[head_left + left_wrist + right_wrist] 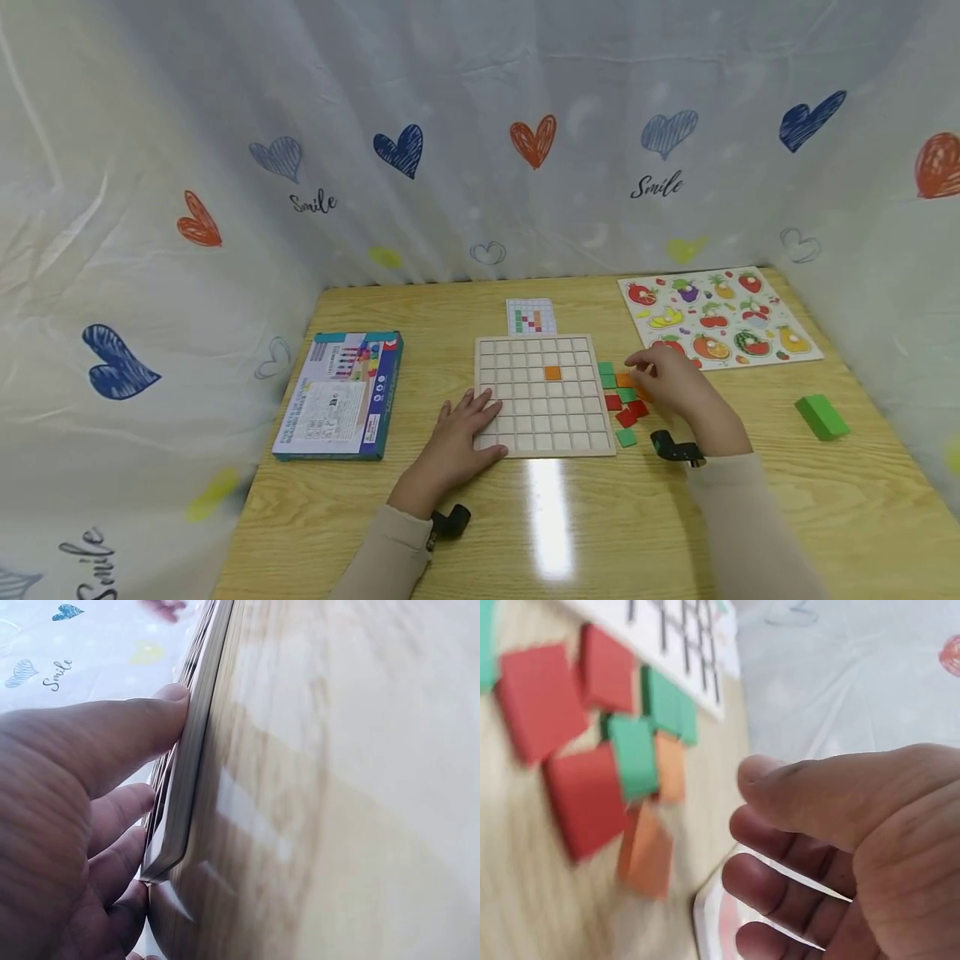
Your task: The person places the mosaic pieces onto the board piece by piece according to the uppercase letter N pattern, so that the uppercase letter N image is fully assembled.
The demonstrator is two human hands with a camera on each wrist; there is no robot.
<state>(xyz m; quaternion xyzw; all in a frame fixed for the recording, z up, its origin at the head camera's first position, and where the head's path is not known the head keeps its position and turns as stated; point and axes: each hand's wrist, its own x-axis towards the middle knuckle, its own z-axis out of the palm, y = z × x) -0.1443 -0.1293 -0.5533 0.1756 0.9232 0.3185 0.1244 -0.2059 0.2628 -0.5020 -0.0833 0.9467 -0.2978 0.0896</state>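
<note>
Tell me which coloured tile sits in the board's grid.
The orange tile in the upper half of the board, right of centre; the other tiles, orange ones included, lie on the table beside it.

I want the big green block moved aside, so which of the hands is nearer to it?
Right. The right hand is left of the green block, by the loose tiles; the left hand is farther left, resting on the grid board.

Reaches forward with both arms (757, 525), sleeved in beige down to the wrists (415, 492). Rests the left hand (454, 435) palm down, with fingers (120, 855) spread and the thumb (139, 727) set apart. Bends the right hand (669, 383) leftward at the wrist, with its fingers (757, 883) loosely curled and the thumb tip (761, 769) close to the index fingertip (754, 826).
</note>
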